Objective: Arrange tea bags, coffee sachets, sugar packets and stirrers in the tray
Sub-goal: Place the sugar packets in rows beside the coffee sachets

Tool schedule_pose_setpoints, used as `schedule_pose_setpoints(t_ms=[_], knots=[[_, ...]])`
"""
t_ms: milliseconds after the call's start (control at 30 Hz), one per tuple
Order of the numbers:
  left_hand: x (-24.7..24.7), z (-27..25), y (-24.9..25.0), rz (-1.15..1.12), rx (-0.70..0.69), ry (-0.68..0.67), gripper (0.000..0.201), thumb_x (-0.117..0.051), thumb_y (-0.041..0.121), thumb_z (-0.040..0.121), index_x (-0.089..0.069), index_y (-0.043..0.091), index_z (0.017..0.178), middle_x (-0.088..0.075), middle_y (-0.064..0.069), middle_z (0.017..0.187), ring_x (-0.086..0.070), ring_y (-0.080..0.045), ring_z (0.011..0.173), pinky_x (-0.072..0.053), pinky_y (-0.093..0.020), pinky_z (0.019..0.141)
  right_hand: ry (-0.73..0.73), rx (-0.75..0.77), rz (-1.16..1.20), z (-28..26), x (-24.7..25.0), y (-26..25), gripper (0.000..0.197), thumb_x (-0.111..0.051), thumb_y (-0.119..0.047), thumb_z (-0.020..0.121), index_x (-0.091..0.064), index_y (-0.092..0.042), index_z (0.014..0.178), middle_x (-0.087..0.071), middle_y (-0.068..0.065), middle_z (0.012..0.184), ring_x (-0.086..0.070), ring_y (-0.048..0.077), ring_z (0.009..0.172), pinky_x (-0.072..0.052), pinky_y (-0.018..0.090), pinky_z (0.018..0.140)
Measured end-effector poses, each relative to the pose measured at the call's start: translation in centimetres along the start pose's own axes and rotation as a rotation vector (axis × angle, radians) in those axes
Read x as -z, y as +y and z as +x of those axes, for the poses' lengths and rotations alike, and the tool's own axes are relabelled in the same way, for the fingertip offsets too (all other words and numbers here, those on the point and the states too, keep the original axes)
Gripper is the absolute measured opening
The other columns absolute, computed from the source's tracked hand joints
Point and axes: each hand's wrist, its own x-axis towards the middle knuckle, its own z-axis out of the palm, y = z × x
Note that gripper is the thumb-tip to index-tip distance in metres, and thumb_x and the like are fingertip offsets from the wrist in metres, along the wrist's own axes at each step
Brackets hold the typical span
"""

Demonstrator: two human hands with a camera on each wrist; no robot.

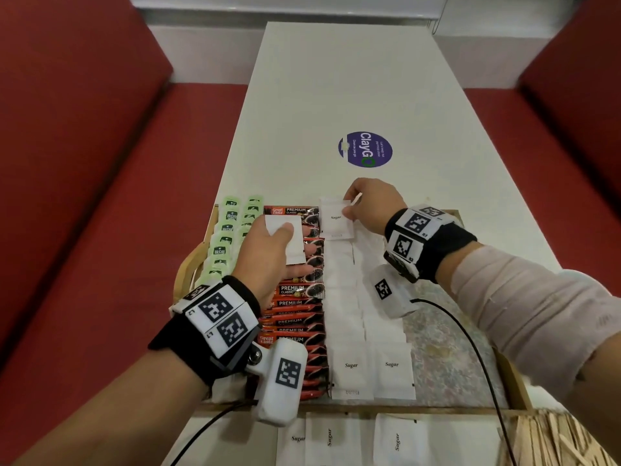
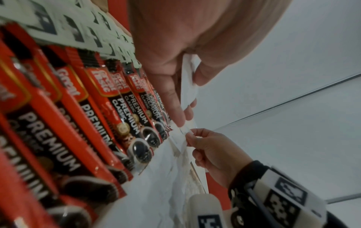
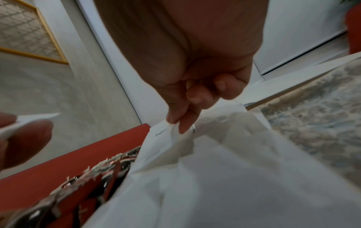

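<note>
A wooden tray (image 1: 183,269) holds green tea bags (image 1: 225,232) at the left, a column of red coffee sachets (image 1: 294,306) in the middle and rows of white sugar packets (image 1: 349,366) to the right. My left hand (image 1: 272,255) hovers over the coffee sachets, gripping a white sugar packet (image 1: 290,238) between thumb and fingers; the wrist view shows that packet (image 2: 187,86) edge-on. My right hand (image 1: 369,205) pinches another sugar packet (image 1: 336,218) by its top corner at the far end of the sugar rows, and this packet (image 3: 162,145) appears under the fingertips in the right wrist view.
More sugar packets (image 1: 396,440) lie on the white table (image 1: 353,79) in front of the tray. Wooden stirrers (image 1: 551,442) are piled at the near right. Red bench seats (image 1: 84,163) flank the table. A purple sticker (image 1: 365,149) lies beyond the tray.
</note>
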Motion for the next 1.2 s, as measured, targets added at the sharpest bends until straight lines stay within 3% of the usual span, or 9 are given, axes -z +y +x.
schedule_pose_setpoints(t_ms=[400,500,567,633,700,867,967,1100,1200], knots=[[-0.1,0.0,0.5,0.059,0.03,-0.015,0.017,-0.034,0.016,0.101,-0.048,0.012,0.11,-0.066,-0.005,0.096,-0.065,-0.017,0.076,-0.057,-0.037,0.062,-0.003,0.002,-0.138,-0.1,-0.7,0.0,0.022,-0.059,-0.021,0.088,-0.052,-0.014,0.107,-0.059,0.005,0.103,-0.054,0.023,0.092,-0.037,0.028,0.072],[-0.6,0.8,1.8,0.167,-0.009,0.017,0.021,-0.043,0.027,0.095,-0.049,0.012,0.108,-0.059,-0.009,0.107,-0.061,-0.024,0.093,-0.053,-0.054,0.085,0.024,0.064,-0.013,-0.6,0.5,-0.3,0.008,-0.052,-0.024,0.094,-0.054,-0.017,0.098,-0.06,0.002,0.091,-0.056,0.02,0.086,-0.039,0.028,0.07],[-1.0,1.7,2.5,0.25,-0.041,0.011,0.035,-0.047,0.033,0.089,-0.049,0.008,0.113,-0.058,-0.012,0.114,-0.058,-0.03,0.101,-0.045,-0.058,0.095,-0.001,0.141,0.144,-1.4,1.7,-0.7,0.016,-0.044,-0.025,0.098,-0.056,-0.016,0.093,-0.065,0.002,0.084,-0.056,0.013,0.071,-0.041,0.026,0.063],[-1.6,2.7,3.2,0.29,-0.086,0.003,0.022,-0.05,0.029,0.092,-0.055,0.011,0.104,-0.063,-0.013,0.11,-0.06,-0.034,0.098,-0.049,-0.05,0.092,-0.093,0.173,0.289,-2.5,2.8,-1.1,0.025,-0.042,-0.03,0.099,-0.058,-0.012,0.094,-0.068,0.002,0.082,-0.054,0.01,0.06,-0.041,0.018,0.055],[-2.4,3.6,3.5,0.346,-0.144,0.001,0.008,-0.054,0.022,0.094,-0.057,0.017,0.09,-0.064,-0.006,0.094,-0.059,-0.027,0.084,-0.05,-0.038,0.078,-0.159,0.166,0.355,-3.3,3.3,-1.0,0.02,-0.051,-0.032,0.096,-0.056,-0.013,0.096,-0.07,0.001,0.084,-0.057,0.012,0.059,-0.039,0.014,0.051],[-4.2,4.9,3.0,0.385,-0.169,-0.066,0.012,-0.064,0.015,0.088,-0.058,0.02,0.078,-0.062,0.0,0.08,-0.058,-0.019,0.072,-0.048,-0.03,0.071,-0.101,0.107,0.43,-3.3,2.9,0.4,0.016,-0.062,-0.009,0.089,-0.049,-0.017,0.085,-0.063,0.0,0.069,-0.057,0.014,0.054,-0.041,0.016,0.048],[-4.6,5.3,2.8,0.43,-0.184,-0.102,0.005,-0.067,0.015,0.086,-0.063,0.016,0.088,-0.064,0.001,0.082,-0.061,-0.02,0.08,-0.051,-0.032,0.083,-0.098,0.034,0.417,-3.2,2.8,1.5,0.019,-0.061,-0.007,0.089,-0.049,-0.018,0.079,-0.06,-0.001,0.066,-0.053,0.014,0.051,-0.038,0.018,0.045],[-4.0,5.7,2.2,0.495,-0.186,-0.081,0.023,-0.065,0.011,0.087,-0.062,0.012,0.11,-0.061,0.004,0.089,-0.059,-0.015,0.092,-0.049,-0.028,0.09,-0.071,-0.092,0.301,-2.5,2.6,3.4,0.018,-0.062,-0.008,0.088,-0.05,-0.017,0.078,-0.058,-0.002,0.065,-0.049,0.013,0.048,-0.033,0.011,0.035],[-3.5,5.9,1.9,0.524,-0.199,-0.063,0.026,-0.065,0.007,0.086,-0.062,0.011,0.112,-0.062,-0.001,0.1,-0.058,-0.014,0.093,-0.046,-0.024,0.088,-0.077,-0.157,0.228,-2.0,2.1,4.4,0.016,-0.064,-0.008,0.087,-0.051,-0.016,0.08,-0.057,-0.001,0.069,-0.048,0.011,0.051,-0.039,0.017,0.045]])
